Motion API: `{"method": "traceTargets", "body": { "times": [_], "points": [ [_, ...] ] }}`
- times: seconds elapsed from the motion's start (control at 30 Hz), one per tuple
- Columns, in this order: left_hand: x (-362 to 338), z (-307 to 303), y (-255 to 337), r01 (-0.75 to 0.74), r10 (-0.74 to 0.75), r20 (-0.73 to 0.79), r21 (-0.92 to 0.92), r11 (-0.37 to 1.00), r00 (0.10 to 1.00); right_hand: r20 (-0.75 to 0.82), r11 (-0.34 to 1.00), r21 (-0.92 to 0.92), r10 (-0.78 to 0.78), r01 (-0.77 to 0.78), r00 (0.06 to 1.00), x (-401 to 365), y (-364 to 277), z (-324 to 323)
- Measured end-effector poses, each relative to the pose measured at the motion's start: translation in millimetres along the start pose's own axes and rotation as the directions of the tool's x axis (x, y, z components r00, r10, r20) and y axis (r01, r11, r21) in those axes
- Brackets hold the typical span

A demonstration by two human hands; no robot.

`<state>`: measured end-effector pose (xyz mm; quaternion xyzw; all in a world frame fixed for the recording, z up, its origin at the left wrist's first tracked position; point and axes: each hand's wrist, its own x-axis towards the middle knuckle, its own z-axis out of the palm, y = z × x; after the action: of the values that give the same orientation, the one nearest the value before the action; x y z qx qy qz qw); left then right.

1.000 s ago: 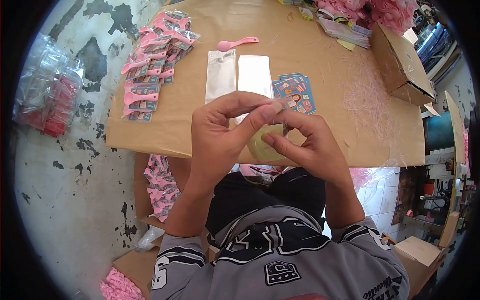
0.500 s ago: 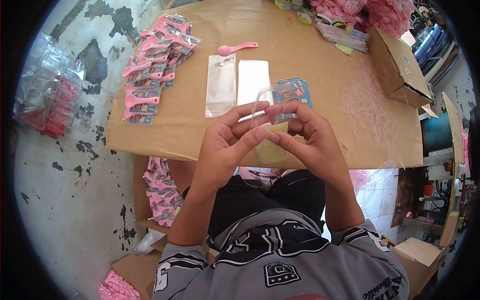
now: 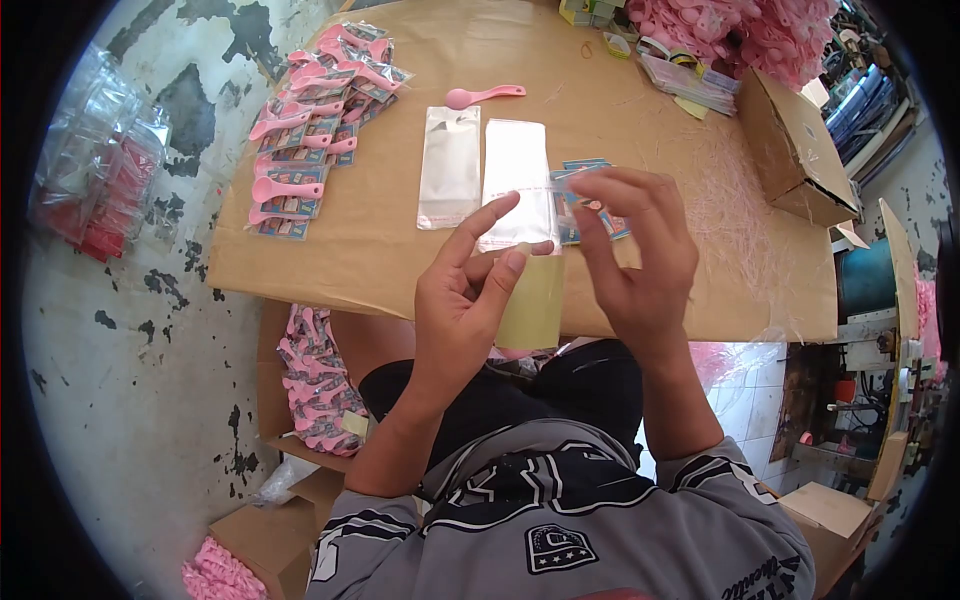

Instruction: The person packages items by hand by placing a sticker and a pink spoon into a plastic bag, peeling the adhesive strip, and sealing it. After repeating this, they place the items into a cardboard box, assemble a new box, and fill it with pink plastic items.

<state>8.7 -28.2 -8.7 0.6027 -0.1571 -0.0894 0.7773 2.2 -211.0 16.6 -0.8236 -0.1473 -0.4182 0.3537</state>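
Observation:
My left hand (image 3: 465, 300) pinches the top of a small clear plastic bag with a plain yellow-green card (image 3: 531, 305) in it, just over the table's near edge. To its right, my right hand (image 3: 645, 245) is raised, slightly blurred, thumb and fingertips closed on what looks like a thin clear plastic strip (image 3: 560, 187). Beyond the hands lie a stack of clear plastic bags (image 3: 516, 160) and another clear bag stack (image 3: 450, 165). Blue printed cards (image 3: 610, 222) lie partly behind my right hand. A single pink spoon (image 3: 485, 95) rests above the bags.
Packed pink spoons with cards (image 3: 300, 140) cover the table's left side. Loose clear strips (image 3: 745, 220) are scattered at right, near a cardboard box (image 3: 795, 150). Pink spoons in bulk (image 3: 740, 35) sit at the back. A carton of packed spoons (image 3: 315, 385) stands below left.
My hands have moved apart: the right has pulled away to the right with the thin strip. The left keeps hold of the bag, whose yellow-green card now shows more fully.

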Motion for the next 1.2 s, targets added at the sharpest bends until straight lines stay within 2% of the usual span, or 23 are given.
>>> {"method": "traceTargets", "body": {
  "times": [0.07,0.3,0.47,0.6,0.77,0.9,0.93,1.0,1.1,1.2],
  "points": [
    [-2.3,3.7,2.0,-0.019,0.019,-0.005,0.026,0.999,1.000,0.027,0.985,-0.077,-0.151,0.153,0.988,3.8,3.0,6.0],
    [-7.9,10.0,5.2,-0.042,0.041,0.009,0.141,0.989,0.999,0.016,0.986,-0.091,-0.138,0.138,0.990,1.0,2.4,17.9],
    [-6.1,8.5,0.3,-0.076,0.064,0.054,0.258,0.963,0.997,-0.004,0.967,-0.167,-0.196,0.192,0.981,-4.2,10.0,15.3],
    [-5.7,13.7,2.3,-0.059,0.035,0.084,0.311,0.949,0.996,-0.005,0.968,-0.173,-0.187,0.183,0.982,-2.1,15.7,13.5],
    [-3.5,8.6,13.9,-0.026,-0.049,0.151,0.460,0.887,0.987,0.013,0.991,-0.080,-0.105,0.105,0.994,1.3,22.0,8.0],
    [-3.8,5.8,7.7,0.055,-0.093,0.145,0.243,0.968,0.985,-0.112,0.994,-0.023,0.100,-0.103,0.989,6.9,28.6,-4.3],
    [-4.9,5.4,9.1,0.076,-0.108,0.139,0.216,0.974,0.984,-0.172,0.965,0.170,0.227,-0.199,0.958,9.1,30.8,-6.1],
    [-5.8,2.0,10.1,0.102,-0.126,0.128,0.181,0.978,0.984,-0.207,0.779,0.540,0.492,-0.320,0.846,14.1,32.5,-7.2],
    [-5.3,-3.6,7.0,0.086,-0.106,0.118,0.158,0.984,0.987,-0.244,0.739,0.606,0.526,-0.296,0.815,24.9,17.4,-9.8],
    [-4.1,-4.9,3.8,0.044,-0.061,0.116,0.143,0.989,0.991,-0.050,0.860,0.439,0.314,-0.262,0.948,0.6,33.0,-19.7]
  ]
}}
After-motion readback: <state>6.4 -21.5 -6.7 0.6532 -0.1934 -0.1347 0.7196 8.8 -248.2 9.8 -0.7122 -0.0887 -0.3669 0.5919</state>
